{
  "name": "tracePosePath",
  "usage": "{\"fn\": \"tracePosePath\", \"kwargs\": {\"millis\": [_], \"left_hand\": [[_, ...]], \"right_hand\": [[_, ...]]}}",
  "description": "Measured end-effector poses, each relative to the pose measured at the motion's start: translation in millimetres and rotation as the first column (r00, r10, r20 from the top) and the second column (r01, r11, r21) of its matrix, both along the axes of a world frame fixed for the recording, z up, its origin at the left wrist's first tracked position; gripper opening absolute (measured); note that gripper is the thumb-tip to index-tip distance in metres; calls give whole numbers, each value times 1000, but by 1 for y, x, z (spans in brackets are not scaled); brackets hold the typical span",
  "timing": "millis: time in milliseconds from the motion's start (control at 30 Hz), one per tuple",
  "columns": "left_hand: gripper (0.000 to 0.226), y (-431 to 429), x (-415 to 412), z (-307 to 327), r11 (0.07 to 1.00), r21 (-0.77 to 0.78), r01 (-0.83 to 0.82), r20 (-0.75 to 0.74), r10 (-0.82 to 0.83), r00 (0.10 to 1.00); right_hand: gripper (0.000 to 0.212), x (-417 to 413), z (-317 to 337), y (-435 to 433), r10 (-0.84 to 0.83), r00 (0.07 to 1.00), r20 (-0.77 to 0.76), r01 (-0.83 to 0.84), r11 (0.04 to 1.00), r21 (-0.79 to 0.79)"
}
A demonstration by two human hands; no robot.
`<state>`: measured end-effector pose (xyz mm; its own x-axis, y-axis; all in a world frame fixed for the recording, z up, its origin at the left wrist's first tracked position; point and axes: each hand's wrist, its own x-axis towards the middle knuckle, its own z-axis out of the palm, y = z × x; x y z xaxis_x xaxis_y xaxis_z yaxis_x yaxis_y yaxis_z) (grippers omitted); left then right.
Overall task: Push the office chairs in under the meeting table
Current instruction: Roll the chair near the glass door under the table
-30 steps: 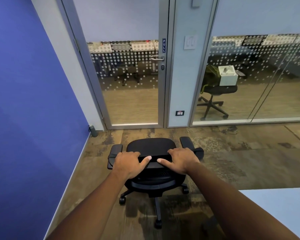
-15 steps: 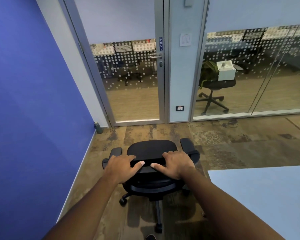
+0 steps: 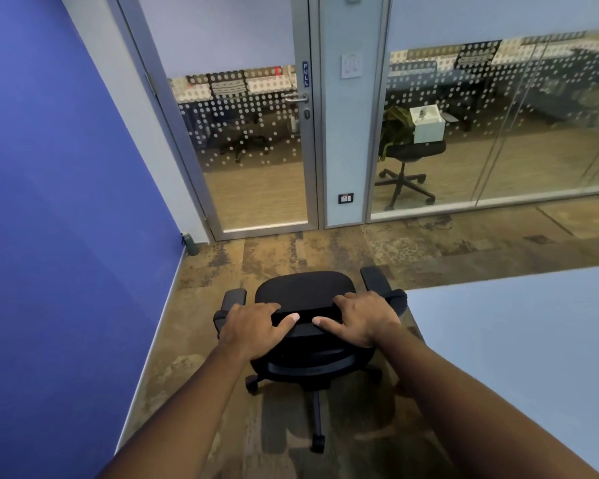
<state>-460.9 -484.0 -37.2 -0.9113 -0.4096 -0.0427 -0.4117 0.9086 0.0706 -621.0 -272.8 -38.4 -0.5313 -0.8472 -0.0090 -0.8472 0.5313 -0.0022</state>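
Observation:
A black office chair (image 3: 305,292) on castors stands in front of me, its seat facing away toward the glass door. My left hand (image 3: 253,328) grips the left part of the backrest's top edge. My right hand (image 3: 362,318) grips the right part of the same edge. The pale blue meeting table (image 3: 519,333) fills the right side of the view. Its near corner touches or nearly touches the chair's right armrest (image 3: 391,295). The chair's seat is beside the table's end, not under it.
A blue wall (image 3: 66,219) runs along the left, close to the chair. Ahead are a closed glass door (image 3: 256,150) and a glass partition (image 3: 498,133). Behind the glass stands another chair (image 3: 408,157) with a white box on it. A small dark bottle (image 3: 191,243) sits in the floor corner.
The chair and both hands have moved back and rightward relative to the room. The table now takes up more of the right side, and its corner has reached the chair's right armrest.

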Motion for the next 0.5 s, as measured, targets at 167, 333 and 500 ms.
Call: {"fn": "tracePosePath", "kwargs": {"millis": [167,333,500], "left_hand": [[92,20,35,-4,999,-32,35,-7,-36,999],[95,40,76,-12,997,-41,69,-26,-70,997],[97,65,124,-11,992,-59,114,-37,-116,993]], "right_hand": [[93,42,3,26,-35,999,33,35,999,-11],[100,89,-1,54,-66,998,1,66,997,-40],[88,143,-3,81,-76,997,-15,75,996,-45]]}}
